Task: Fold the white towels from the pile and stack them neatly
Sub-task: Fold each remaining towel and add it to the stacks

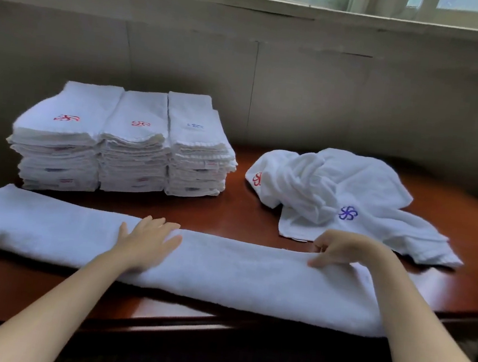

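While the left hand (149, 240) is pressing flat-fingered to anchor the long towel (222, 270) on the table's (237, 216) front edge, the right hand (339, 249) is pinching its far hem to fold

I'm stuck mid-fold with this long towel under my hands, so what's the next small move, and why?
Probably lift the end under your right hand and carry it leftward over the towel toward your left hand. The towel lies as a long strip across the table, far longer than the stacks; the right fingers curl at its far edge while the left lies flat on it.
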Demonstrator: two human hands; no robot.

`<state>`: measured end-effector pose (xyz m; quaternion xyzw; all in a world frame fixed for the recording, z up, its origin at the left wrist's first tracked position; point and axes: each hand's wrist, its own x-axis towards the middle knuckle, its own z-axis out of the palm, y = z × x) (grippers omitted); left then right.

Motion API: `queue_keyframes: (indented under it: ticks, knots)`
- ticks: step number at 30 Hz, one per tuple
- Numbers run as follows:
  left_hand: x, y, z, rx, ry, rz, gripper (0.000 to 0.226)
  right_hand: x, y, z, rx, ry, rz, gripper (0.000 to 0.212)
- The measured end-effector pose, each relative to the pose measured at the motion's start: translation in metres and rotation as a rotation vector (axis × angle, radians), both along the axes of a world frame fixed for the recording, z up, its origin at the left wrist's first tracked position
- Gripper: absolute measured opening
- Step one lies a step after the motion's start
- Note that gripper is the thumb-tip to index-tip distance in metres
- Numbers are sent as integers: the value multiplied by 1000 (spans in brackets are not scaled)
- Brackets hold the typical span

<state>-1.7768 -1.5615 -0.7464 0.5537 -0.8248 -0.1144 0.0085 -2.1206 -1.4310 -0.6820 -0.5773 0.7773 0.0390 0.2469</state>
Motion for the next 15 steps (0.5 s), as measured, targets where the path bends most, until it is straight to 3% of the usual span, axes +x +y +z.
queue_keyframes:
  ticks: [6, 12, 15]
  knots:
    - [-4, -5, 4, 34, -20, 39, 51, -3, 0, -10, -86, 179, -68, 20]
    - [-6, -11, 0, 31, -20, 69, 52, -6, 11, 2, 120, 198, -176, 25]
    - [-7, -14, -2, 18, -12, 88, 53, -6, 6, -6, -113, 289, -192, 23]
